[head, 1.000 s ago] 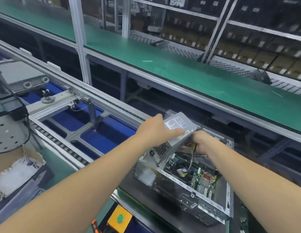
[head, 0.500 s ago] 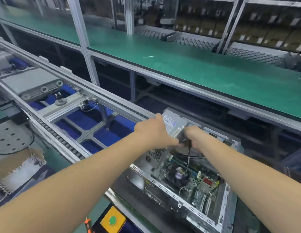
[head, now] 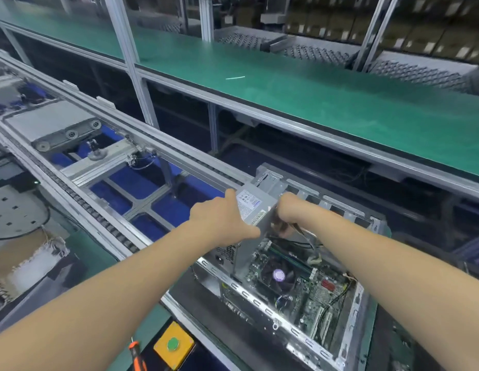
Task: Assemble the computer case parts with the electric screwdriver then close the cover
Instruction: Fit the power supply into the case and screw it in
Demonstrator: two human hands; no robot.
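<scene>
The open computer case [head: 262, 298] is lying on its side on a dark pallet [head: 195, 293] on the conveyor line, holding a motherboard [head: 310, 287] with a black cooling fan [head: 277, 275] at its middle. The grey power supply [head: 255, 207] is sitting tilted in the case's far-left corner. The left hand [head: 222, 220] is gripping it, fingers over its top and thumb along the near edge. The right hand [head: 291, 210] is curling round the cable bundle [head: 305, 236] beside it. An orange-handled screwdriver [head: 136, 357] is lying near a yellow button box [head: 174, 345].
</scene>
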